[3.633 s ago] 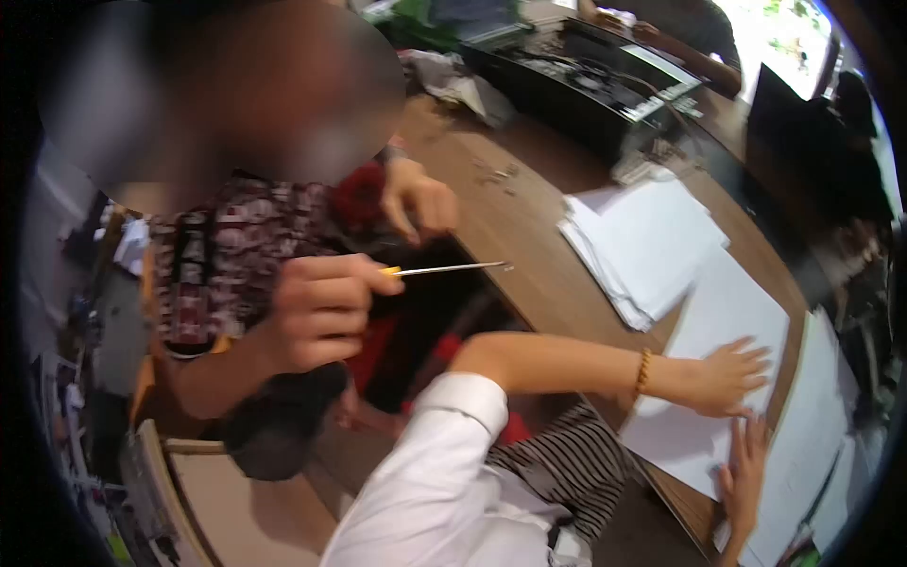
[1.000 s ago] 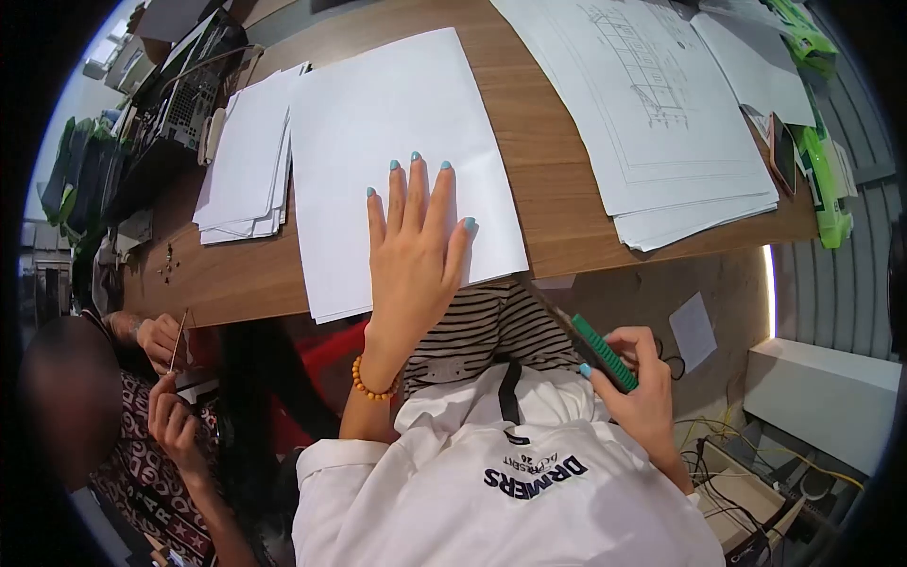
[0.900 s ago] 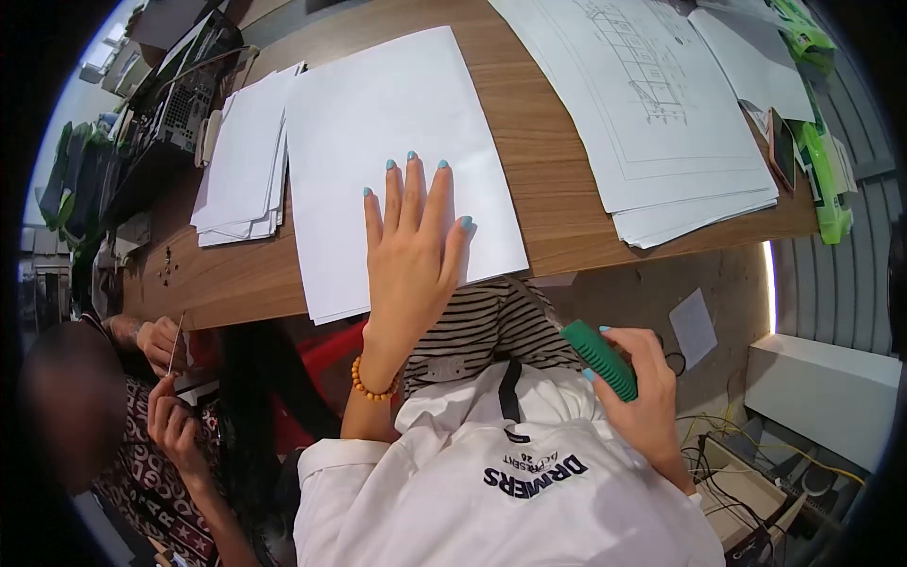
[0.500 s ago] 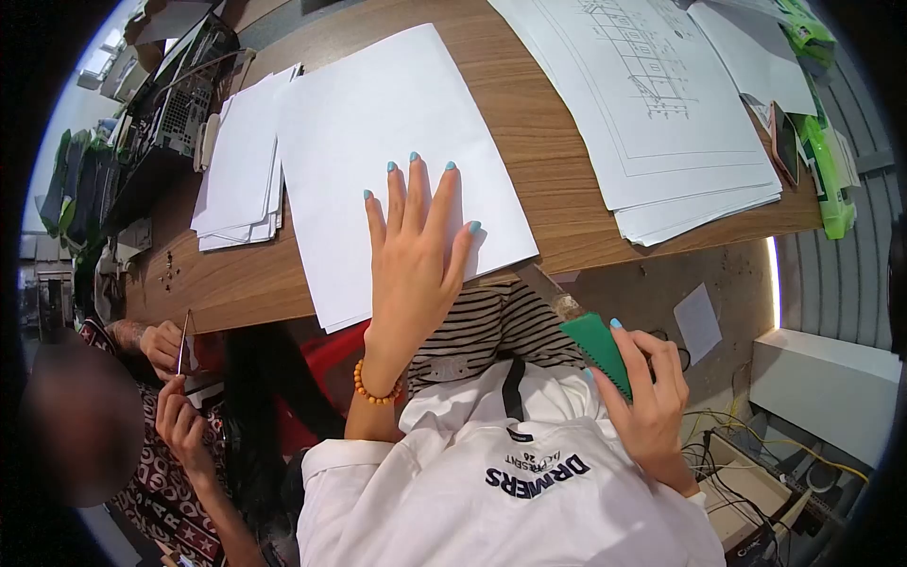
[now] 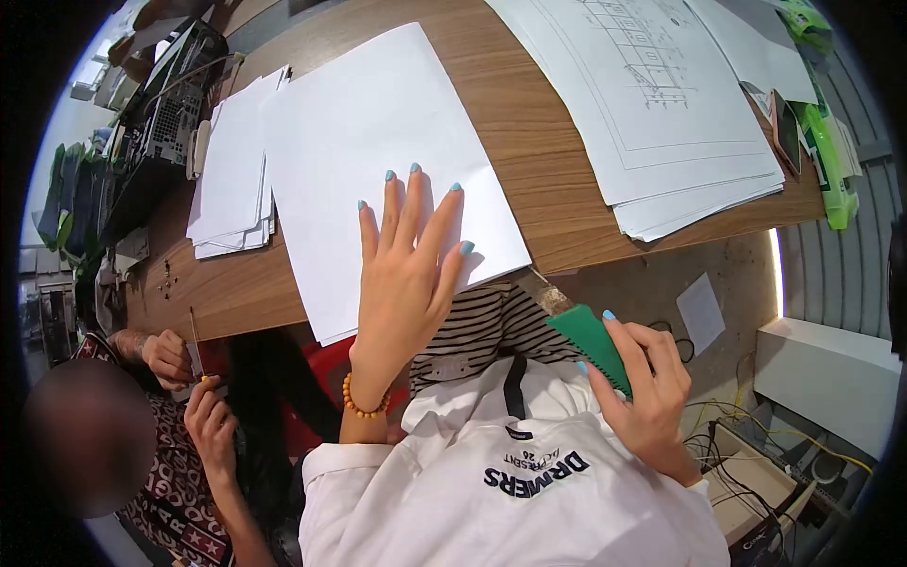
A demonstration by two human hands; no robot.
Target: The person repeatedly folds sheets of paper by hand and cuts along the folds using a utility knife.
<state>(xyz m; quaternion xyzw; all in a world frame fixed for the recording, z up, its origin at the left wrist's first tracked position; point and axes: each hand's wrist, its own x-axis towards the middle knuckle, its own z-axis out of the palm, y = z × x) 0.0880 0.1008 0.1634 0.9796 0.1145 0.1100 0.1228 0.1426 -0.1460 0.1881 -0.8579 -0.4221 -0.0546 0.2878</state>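
Observation:
My left hand (image 5: 402, 260) lies flat on a large sheet of white paper (image 5: 378, 104), fingers spread, with an orange bead bracelet at the wrist. The paper seems folded or stacked, and its near corner hangs past the table edge. My right hand (image 5: 647, 387) grips the green handle of a knife (image 5: 597, 345). Its worn, stained metal blade points up and left, with the tip at the paper's near right corner. Whether the tip is between layers or underneath is hidden.
A stack of printed drawings (image 5: 661, 142) and a phone (image 5: 784, 132) are on the right of the wooden table (image 5: 567, 213). Smaller papers (image 5: 230, 170) and a black computer case (image 5: 165, 132) stand left. Beside me, another person's hands (image 5: 210, 416) hold a thin screwdriver-like tool.
The paper and my left hand have shifted slightly left in view. The knife has moved slightly up and left, its tip still near the paper's corner. The other person's tool has tilted.

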